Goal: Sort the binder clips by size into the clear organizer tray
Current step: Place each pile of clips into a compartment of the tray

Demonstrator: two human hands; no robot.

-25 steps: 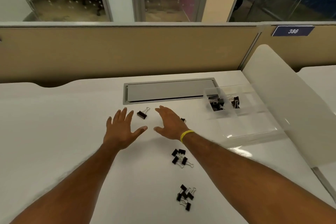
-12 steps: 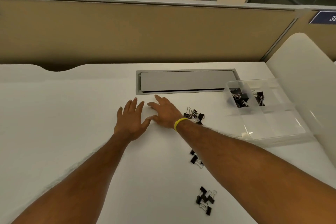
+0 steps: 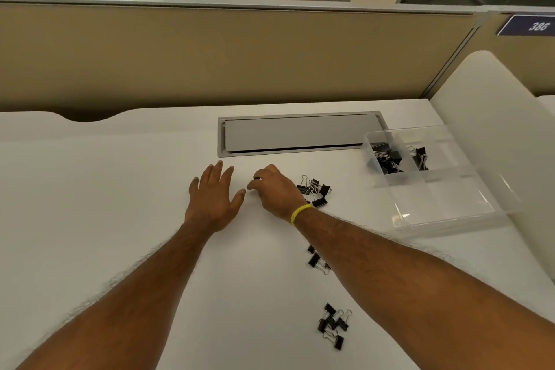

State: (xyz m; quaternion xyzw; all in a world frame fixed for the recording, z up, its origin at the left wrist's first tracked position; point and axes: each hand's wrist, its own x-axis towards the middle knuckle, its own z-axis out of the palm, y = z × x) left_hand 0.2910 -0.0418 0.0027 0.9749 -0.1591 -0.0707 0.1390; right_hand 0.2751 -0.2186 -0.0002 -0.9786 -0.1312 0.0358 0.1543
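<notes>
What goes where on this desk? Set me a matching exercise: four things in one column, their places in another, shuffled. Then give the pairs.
Things
1. left hand
2. wristband
3. tray
4. number sign

Places
A. round the right wrist
B. on the partition, far right
C. flat on the desk, fingers spread
D. on the desk's right side, clips in its far compartments

Pairs: 1-C, 2-A, 3-D, 4-B

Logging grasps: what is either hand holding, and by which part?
The right hand curls round a clip; only a dark sliver of it shows, so which part cannot be told. The left hand lies flat, holding nothing.
</notes>
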